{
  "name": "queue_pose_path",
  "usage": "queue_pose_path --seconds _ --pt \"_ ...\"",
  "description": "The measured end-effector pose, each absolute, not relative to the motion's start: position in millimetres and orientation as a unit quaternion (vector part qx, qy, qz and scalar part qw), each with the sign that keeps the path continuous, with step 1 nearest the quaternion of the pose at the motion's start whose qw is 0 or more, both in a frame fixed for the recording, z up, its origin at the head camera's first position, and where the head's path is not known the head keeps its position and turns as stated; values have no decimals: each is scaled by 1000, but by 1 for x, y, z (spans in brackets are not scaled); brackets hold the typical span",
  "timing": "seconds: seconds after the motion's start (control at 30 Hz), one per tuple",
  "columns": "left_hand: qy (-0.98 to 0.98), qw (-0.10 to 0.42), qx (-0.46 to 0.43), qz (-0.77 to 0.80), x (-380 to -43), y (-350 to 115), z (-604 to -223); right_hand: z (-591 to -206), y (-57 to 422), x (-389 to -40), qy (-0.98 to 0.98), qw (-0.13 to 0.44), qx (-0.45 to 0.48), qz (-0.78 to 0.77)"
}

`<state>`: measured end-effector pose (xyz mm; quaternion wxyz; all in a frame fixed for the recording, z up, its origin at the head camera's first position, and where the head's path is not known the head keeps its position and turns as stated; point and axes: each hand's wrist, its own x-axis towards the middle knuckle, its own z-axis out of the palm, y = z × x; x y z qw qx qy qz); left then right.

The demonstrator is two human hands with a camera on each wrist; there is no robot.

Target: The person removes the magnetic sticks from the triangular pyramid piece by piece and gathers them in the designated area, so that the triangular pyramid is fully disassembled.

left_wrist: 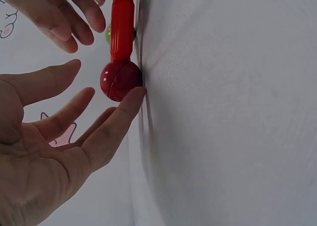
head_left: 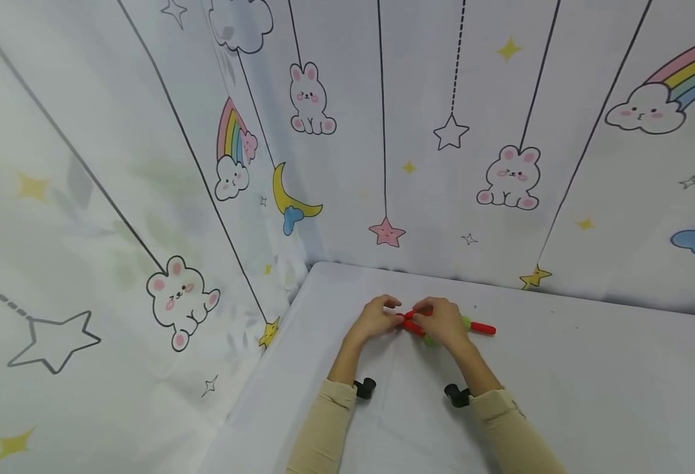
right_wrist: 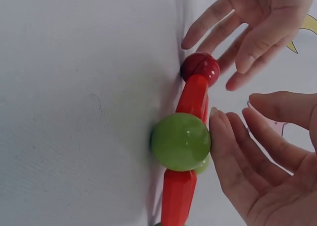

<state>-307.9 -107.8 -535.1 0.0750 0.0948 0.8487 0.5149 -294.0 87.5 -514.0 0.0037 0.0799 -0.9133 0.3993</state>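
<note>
A toy structure of red rods and round balls lies on the white surface. In the left wrist view, a dark red ball (left_wrist: 116,77) joins the end of a red rod (left_wrist: 122,25), with a green ball beyond. My left hand (head_left: 377,320) is at this end, one fingertip against the red ball and its thumb apart from it. My right hand (head_left: 444,322) is beside a larger green ball (right_wrist: 181,141), fingers extended and thumb raised, pinching nothing. Another red rod (right_wrist: 177,198) runs from that ball. The head view shows a red rod (head_left: 482,328) pointing right, past the right hand.
The white tabletop (head_left: 590,395) meets a cloth backdrop (head_left: 347,178) printed with bunnies, stars and rainbows at the back. A similar cloth wall (head_left: 116,368) stands along the left. Black wrist cameras protrude from the inner side of both wrists.
</note>
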Motion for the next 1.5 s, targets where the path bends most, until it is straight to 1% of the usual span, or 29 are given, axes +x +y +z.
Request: queue_pose_path --seconds 0.33,0.6,1.03,1.33,1.5 --pt "828 83 90 547 -313 -108 -539 -524 81 -303 -920 7 92 380" --pt "839 90 74 532 -313 -111 -542 -529 75 -305 -920 2 94 381" --pt "866 78 73 488 -314 -108 -542 -531 74 -303 -923 8 88 373" --pt "869 61 63 486 -315 -102 -545 -541 77 -304 -923 34 119 365" --pt "866 59 61 492 -315 -100 -545 -544 80 -306 -911 22 138 387"
